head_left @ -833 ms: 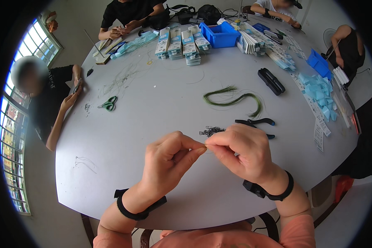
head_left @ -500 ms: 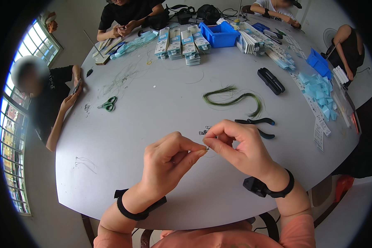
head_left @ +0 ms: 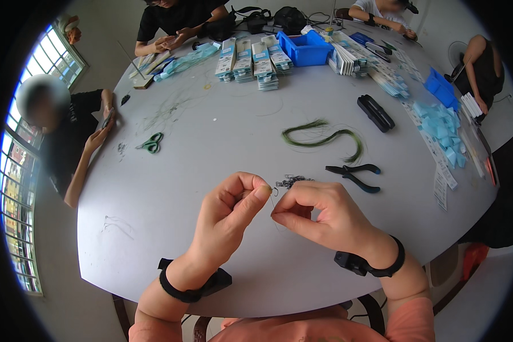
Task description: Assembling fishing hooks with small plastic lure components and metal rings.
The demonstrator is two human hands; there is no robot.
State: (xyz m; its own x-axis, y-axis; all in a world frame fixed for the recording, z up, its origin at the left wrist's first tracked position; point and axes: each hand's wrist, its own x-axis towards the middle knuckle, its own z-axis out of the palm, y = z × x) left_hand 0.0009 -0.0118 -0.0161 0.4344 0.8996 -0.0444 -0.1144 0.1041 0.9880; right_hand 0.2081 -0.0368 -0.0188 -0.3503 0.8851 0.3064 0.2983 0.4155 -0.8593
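Above six o'clock on the worktop (head_left: 279,273), our left hand (head_left: 223,216), fingers (head_left: 255,200) pinched, seems to hold a small hook (head_left: 276,192), our right hand (head_left: 332,214), likewise pinched, a thin line (head_left: 272,204); we're apparently working line at hook, next needing steady tension.

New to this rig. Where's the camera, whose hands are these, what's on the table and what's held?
No robot: these are a person's bare left hand and right hand. Every picture comes from the left of two head-worn fisheye cameras looking down, so straight edges bend. A thin line runs between both hands' pinched fingertips; a small dark hook-shaped piece shows beside the left thumb. On the table: a pile of small dark pieces, pliers, green strands, scissors and a blue bin. Other people sit around it.
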